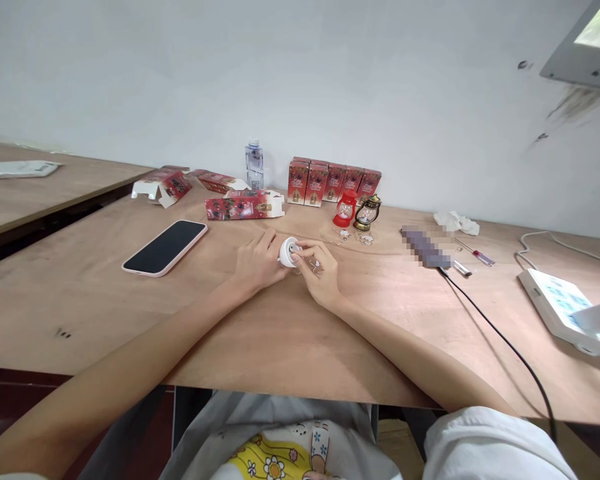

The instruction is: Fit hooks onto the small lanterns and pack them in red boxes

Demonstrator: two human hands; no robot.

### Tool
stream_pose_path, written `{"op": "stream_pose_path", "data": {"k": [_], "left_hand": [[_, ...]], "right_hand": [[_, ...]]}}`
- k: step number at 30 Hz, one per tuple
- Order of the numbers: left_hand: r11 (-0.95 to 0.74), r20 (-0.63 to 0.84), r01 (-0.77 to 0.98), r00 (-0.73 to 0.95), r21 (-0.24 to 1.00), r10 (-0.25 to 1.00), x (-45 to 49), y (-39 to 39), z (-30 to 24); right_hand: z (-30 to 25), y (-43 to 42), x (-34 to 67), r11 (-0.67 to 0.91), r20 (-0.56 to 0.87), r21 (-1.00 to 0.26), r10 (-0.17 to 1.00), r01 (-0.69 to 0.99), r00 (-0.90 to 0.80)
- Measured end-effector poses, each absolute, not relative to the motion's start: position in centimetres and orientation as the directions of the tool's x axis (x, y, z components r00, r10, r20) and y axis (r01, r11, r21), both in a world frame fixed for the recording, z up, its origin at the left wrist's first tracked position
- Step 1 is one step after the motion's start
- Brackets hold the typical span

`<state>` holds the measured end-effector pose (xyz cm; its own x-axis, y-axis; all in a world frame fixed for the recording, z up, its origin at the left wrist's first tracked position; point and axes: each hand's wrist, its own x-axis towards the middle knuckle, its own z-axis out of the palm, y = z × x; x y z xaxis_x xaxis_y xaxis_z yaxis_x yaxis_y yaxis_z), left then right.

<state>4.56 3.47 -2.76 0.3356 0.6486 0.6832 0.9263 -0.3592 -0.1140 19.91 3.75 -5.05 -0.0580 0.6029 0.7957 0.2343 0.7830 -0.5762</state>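
Observation:
My left hand (263, 260) is closed around a small white lantern (287, 252), whose round base faces up and to the right. A small dark opening shows in that base. At this opening, the thumb and forefinger of my right hand (321, 272) are pinched together; whatever they hold is too small to make out. Thin wire-like pieces lie on the table under my right hand, partly hidden by it. Beyond my hands stand a red mini lantern (345, 209) and a bronze-coloured mini lantern (367, 213). Small metal charms (344, 235) lie in front of them.
Red printed boxes (316, 185) stand by the wall beside a water bottle (254, 163). Opened boxes (245, 205) lie at the back left. A phone (165, 249) rests on the left. Screwdrivers (483, 258), crumpled tissue (457, 223), a black cable (497, 333) and a power strip (570, 310) are on the right.

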Motion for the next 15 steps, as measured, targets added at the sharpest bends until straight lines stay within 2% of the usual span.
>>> {"op": "stream_pose_path", "data": {"k": [7, 11, 15], "left_hand": [[-0.345, 0.673, 0.931, 0.333, -0.122, 0.660, 4.53, 3.18, -2.35], [-0.352, 0.673, 0.928, 0.337, -0.120, 0.658, 4.40, 3.33, -2.44], [-0.354, 0.677, 0.928, 0.335, -0.116, 0.655, 4.41, 3.56, -2.66]], "right_hand": [[-5.17, 4.05, 20.33, 0.822, 0.823, -0.511, 0.552, 0.251, -0.132], [-5.15, 4.12, 20.39, 0.820, 0.813, -0.530, 0.564, 0.217, -0.146], [-5.29, 4.35, 20.25, 0.772, 0.767, -0.612, 0.633, 0.173, -0.110]]}}
